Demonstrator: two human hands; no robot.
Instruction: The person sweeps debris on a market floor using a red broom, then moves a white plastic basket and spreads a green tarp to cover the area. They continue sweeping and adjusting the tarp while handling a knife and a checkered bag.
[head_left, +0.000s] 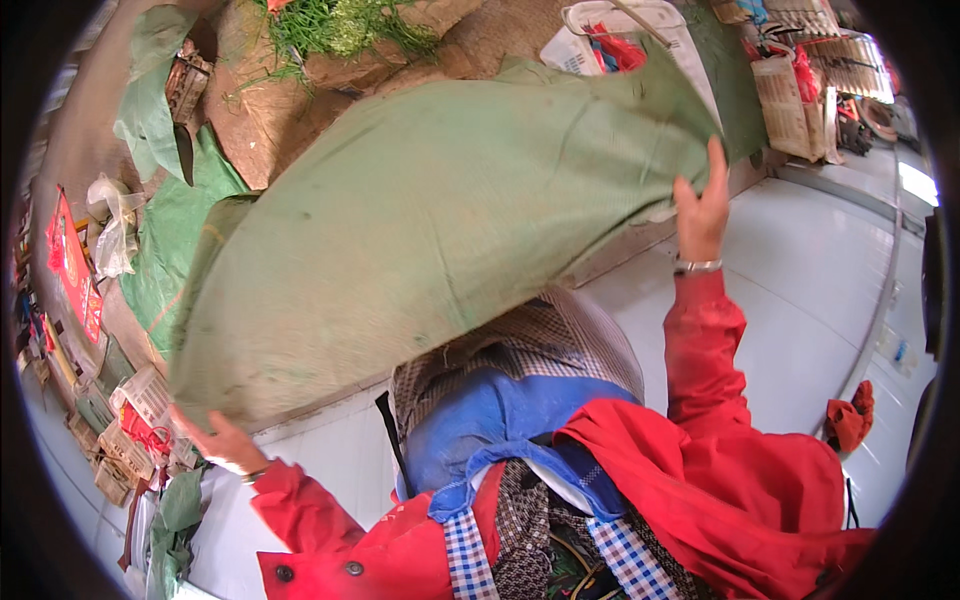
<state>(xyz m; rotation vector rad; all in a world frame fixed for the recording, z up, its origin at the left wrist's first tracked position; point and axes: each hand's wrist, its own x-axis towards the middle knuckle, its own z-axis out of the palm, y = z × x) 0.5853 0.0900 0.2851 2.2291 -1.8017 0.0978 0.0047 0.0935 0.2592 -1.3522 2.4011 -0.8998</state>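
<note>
A large pale green woven sheet (420, 225), marked with dirt, stretches across the middle of the view in front of my body. My left hand (229, 444) grips its near left corner, thumb and fingers apart around the cloth. At the upper right, my right hand (703, 206) holds the opposite end, with a finger and thumb pointing upward along its edge. The sheet bulges between the two hands and hides much of the surface beneath it. Below its near edge show my blue apron (495, 412) and red sleeves.
Green leafy stalks (345, 30) lie on brown sacking (255, 120) at the top. A white plastic basket (660, 22) holding red bags stands beyond my right hand. Stacked crates (787, 97) line the right; more crates (150, 397) sit at left. A bright green tarp (180, 232) lies left.
</note>
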